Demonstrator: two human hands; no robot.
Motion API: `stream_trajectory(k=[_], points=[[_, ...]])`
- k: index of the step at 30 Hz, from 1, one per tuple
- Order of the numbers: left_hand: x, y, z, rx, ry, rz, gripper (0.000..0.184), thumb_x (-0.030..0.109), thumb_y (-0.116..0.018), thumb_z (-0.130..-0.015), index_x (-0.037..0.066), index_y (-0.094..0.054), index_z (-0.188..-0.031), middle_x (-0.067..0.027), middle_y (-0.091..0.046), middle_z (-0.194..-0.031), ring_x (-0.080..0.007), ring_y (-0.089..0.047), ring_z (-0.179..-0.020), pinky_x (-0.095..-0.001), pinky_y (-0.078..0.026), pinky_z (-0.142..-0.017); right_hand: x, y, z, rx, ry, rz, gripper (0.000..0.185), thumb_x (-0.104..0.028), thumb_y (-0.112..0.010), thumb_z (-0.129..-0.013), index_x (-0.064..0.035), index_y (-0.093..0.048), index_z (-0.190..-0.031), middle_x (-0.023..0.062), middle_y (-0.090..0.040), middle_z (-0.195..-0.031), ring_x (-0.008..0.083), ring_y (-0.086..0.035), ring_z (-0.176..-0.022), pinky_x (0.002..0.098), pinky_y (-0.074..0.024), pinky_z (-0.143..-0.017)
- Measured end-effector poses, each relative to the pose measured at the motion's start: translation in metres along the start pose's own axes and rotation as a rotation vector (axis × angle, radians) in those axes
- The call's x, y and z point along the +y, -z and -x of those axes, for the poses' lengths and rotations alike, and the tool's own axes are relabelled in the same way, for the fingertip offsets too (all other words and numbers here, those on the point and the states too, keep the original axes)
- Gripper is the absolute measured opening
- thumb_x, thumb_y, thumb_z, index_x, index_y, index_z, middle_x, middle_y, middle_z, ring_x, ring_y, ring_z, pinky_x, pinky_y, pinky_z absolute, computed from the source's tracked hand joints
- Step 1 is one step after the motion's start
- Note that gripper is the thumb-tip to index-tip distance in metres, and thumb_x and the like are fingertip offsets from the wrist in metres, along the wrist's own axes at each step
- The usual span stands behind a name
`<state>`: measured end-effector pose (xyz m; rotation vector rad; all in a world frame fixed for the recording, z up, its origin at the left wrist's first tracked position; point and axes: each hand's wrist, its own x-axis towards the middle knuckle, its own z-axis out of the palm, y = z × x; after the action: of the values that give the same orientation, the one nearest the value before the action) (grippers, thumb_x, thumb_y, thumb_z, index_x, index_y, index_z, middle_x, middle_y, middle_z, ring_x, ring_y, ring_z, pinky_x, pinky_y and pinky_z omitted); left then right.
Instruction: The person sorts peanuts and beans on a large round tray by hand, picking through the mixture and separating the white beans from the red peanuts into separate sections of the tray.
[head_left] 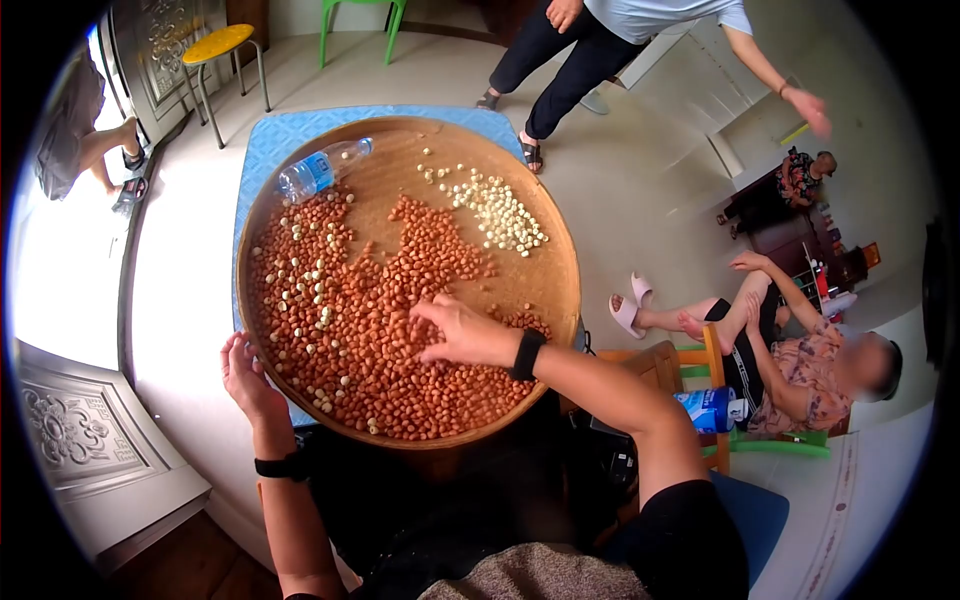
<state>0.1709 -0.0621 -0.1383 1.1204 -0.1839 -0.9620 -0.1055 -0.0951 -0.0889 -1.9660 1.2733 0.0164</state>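
Observation:
A wide round woven tray (400, 150) holds a spread of reddish-brown seeds (370, 300) that look like peanuts or lotus seeds. Pale cream seeds (505, 215) lie in a separate patch at the tray's upper right, and more are scattered among the brown ones on the left. My right hand (465, 332) reaches over the middle of the brown seeds, thumb and fingers apart, fingertips at the pile. At the tray's lower left rim is my left hand (250, 380), its fingers bent but apart; whether it presses on the rim I cannot tell. A clear plastic bottle (322, 172) lies inside the tray.
Beneath the tray is a blue patterned tabletop (262, 150). A yellow stool (218, 45) stands at the upper left. One person (590, 50) stands beyond the table; another (790, 365) sits at the right near a blue-labelled container (705, 410). Someone's leg (110, 150) shows in the doorway.

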Motion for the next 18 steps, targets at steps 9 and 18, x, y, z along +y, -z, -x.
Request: stream_trajectory(k=[9, 18], points=[[-0.001, -0.001, 0.000, 0.006, -0.018, -0.029, 0.012, 0.013, -0.049, -0.084, 0.006, -0.051, -0.093, -0.0006, -0.056, -0.084, -0.0027, -0.047, -0.065, -0.0136, -0.036, -0.053, 0.046, 0.009, 0.020, 0.267, 0.084, 0.102, 0.006, 0.005, -0.052, -0.072, 0.0031, -0.055, -0.076, 0.0161, -0.051, -0.084, 0.0274, -0.053, -0.079, 0.0347, -0.0452, -0.070], [-0.001, -0.001, 0.000, 0.005, -0.008, 0.022, 0.008, 0.011, -0.050, -0.084, 0.007, -0.054, -0.089, 0.0008, -0.057, -0.083, -0.0023, -0.046, -0.065, -0.0140, -0.033, -0.052, -0.009, 0.005, -0.002, 0.243, 0.224, 0.224, 0.047, -0.018, -0.063, -0.074, -0.0059, -0.045, -0.115, 0.0181, -0.037, -0.121, 0.0331, -0.043, -0.107, 0.0413, -0.0415, -0.087]])
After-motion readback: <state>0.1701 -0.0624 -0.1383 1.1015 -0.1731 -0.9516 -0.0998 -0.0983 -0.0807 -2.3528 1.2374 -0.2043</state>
